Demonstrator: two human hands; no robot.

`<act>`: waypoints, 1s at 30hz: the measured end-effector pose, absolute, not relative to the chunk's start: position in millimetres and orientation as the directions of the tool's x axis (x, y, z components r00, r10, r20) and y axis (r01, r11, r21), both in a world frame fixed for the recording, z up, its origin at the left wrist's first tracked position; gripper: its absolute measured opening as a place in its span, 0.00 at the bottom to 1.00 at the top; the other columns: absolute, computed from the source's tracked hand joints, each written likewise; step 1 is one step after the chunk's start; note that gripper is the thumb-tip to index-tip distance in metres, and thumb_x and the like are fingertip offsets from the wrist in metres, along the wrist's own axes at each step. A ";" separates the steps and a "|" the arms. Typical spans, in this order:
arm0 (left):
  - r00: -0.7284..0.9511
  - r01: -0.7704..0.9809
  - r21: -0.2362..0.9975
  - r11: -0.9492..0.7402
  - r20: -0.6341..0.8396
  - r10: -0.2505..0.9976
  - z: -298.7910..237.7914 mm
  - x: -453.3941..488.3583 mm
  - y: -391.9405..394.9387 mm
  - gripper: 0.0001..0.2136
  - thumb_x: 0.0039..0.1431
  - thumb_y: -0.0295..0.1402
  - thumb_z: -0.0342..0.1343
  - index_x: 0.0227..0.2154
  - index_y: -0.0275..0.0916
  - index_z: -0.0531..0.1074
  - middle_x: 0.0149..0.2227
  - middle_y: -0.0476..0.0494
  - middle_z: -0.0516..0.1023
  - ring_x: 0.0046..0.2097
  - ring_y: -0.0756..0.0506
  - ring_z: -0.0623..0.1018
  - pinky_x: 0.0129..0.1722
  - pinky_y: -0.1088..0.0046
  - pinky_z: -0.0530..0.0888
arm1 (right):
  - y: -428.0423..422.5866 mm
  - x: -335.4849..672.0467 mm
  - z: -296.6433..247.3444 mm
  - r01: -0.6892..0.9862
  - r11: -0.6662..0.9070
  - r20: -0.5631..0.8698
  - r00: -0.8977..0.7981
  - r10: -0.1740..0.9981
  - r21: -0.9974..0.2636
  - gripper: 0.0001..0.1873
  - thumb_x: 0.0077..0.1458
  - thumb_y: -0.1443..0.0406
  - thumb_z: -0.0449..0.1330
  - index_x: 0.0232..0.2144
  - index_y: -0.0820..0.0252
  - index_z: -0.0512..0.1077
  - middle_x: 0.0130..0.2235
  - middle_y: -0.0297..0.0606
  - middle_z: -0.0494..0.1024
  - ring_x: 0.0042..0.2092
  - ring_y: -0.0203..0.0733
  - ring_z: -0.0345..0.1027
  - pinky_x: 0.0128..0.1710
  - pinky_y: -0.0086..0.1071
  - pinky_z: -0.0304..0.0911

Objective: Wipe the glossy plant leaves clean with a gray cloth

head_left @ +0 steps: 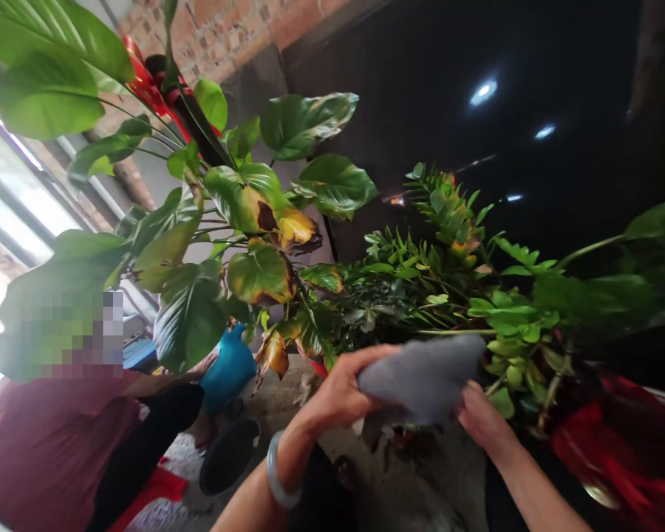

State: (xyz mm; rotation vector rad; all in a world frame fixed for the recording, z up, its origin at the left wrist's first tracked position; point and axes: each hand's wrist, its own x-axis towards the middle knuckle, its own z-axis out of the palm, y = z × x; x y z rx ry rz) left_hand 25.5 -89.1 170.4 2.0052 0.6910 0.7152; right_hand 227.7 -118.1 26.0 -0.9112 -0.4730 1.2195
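Note:
A folded grey cloth point(424, 375) is stretched between my two hands, slightly blurred. My left hand point(346, 388), with a pale bangle point(280, 473) on the wrist, grips the cloth's left end between thumb and fingers. At its lower right corner, my right hand point(481, 415) is closed on the cloth, its fingertips partly hidden. Just behind the cloth stand leafy green plants point(510, 318). A tall plant with large leaves point(255, 273), some yellow and brown at the edges, rises to the left of my hands.
At the left, a co-worker in a dark pink shirt point(49, 443) sits low beside a blue container point(230, 369). A black bucket point(230, 454) stands on the floor. Red wrapping point(615, 443) lies at the right. Behind the plants is a glossy dark wall panel point(421, 111).

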 end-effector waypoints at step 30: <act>0.737 0.322 0.917 -0.234 -0.088 0.670 136.0 15.8 -84.0 0.26 0.31 0.26 0.68 0.41 0.44 0.80 0.42 0.49 0.82 0.49 0.36 0.76 0.51 0.63 0.70 | -120.2 232.4 29.1 -0.633 0.023 -0.189 0.265 0.946 -0.774 0.14 0.24 0.61 0.73 0.15 0.56 0.73 0.14 0.31 0.72 0.18 0.39 0.62 0.21 0.33 0.58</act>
